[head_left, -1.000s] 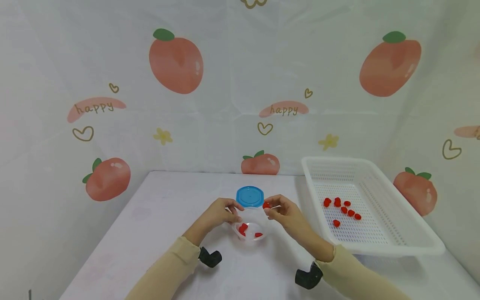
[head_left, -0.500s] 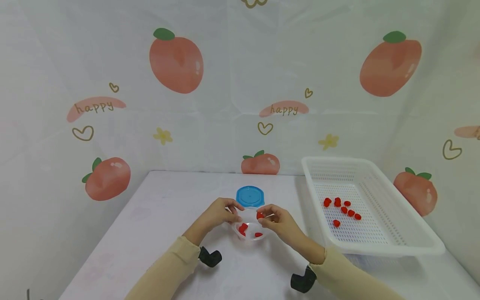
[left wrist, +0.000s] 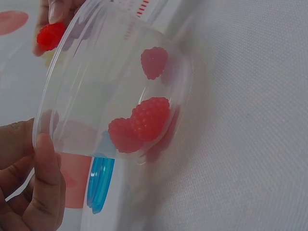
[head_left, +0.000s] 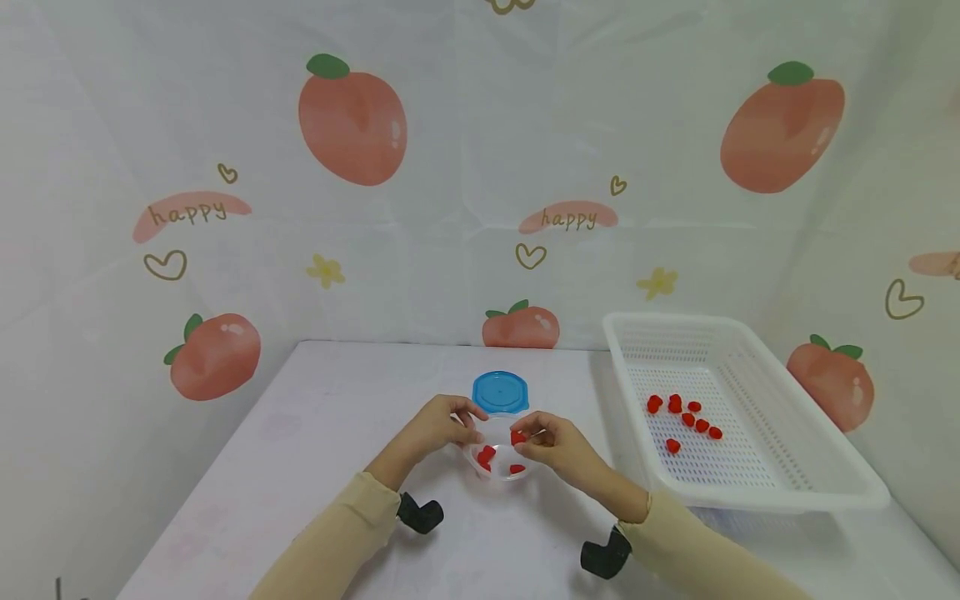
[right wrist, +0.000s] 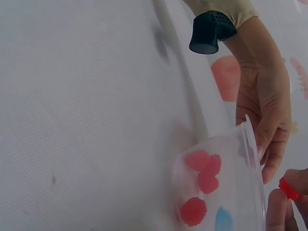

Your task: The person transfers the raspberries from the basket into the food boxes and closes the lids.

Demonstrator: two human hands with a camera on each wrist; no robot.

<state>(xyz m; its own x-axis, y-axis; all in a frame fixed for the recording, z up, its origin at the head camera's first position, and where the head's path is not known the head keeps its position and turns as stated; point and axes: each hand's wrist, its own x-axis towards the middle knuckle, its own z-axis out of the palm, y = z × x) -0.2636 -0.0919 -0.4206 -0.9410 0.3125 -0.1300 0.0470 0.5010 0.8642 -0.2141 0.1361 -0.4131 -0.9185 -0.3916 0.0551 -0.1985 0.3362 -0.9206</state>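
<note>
A clear round plastic tub stands on the white tabletop with several raspberries lying at its bottom. My left hand pinches the tub's rim on the left side, thumb and fingers on either side of the wall. Between the thumb and fingertips of my right hand is one red raspberry, held over the tub's opening near the rim. Just behind the tub lies a blue lid.
To the right stands a white perforated basket, with several more raspberries scattered on its floor. A white cloth backdrop printed with peaches hangs behind the table.
My right hand has moved left and slightly down with its raspberry, from the tub's right side to over its opening. The left hand has kept its hold on the rim.
</note>
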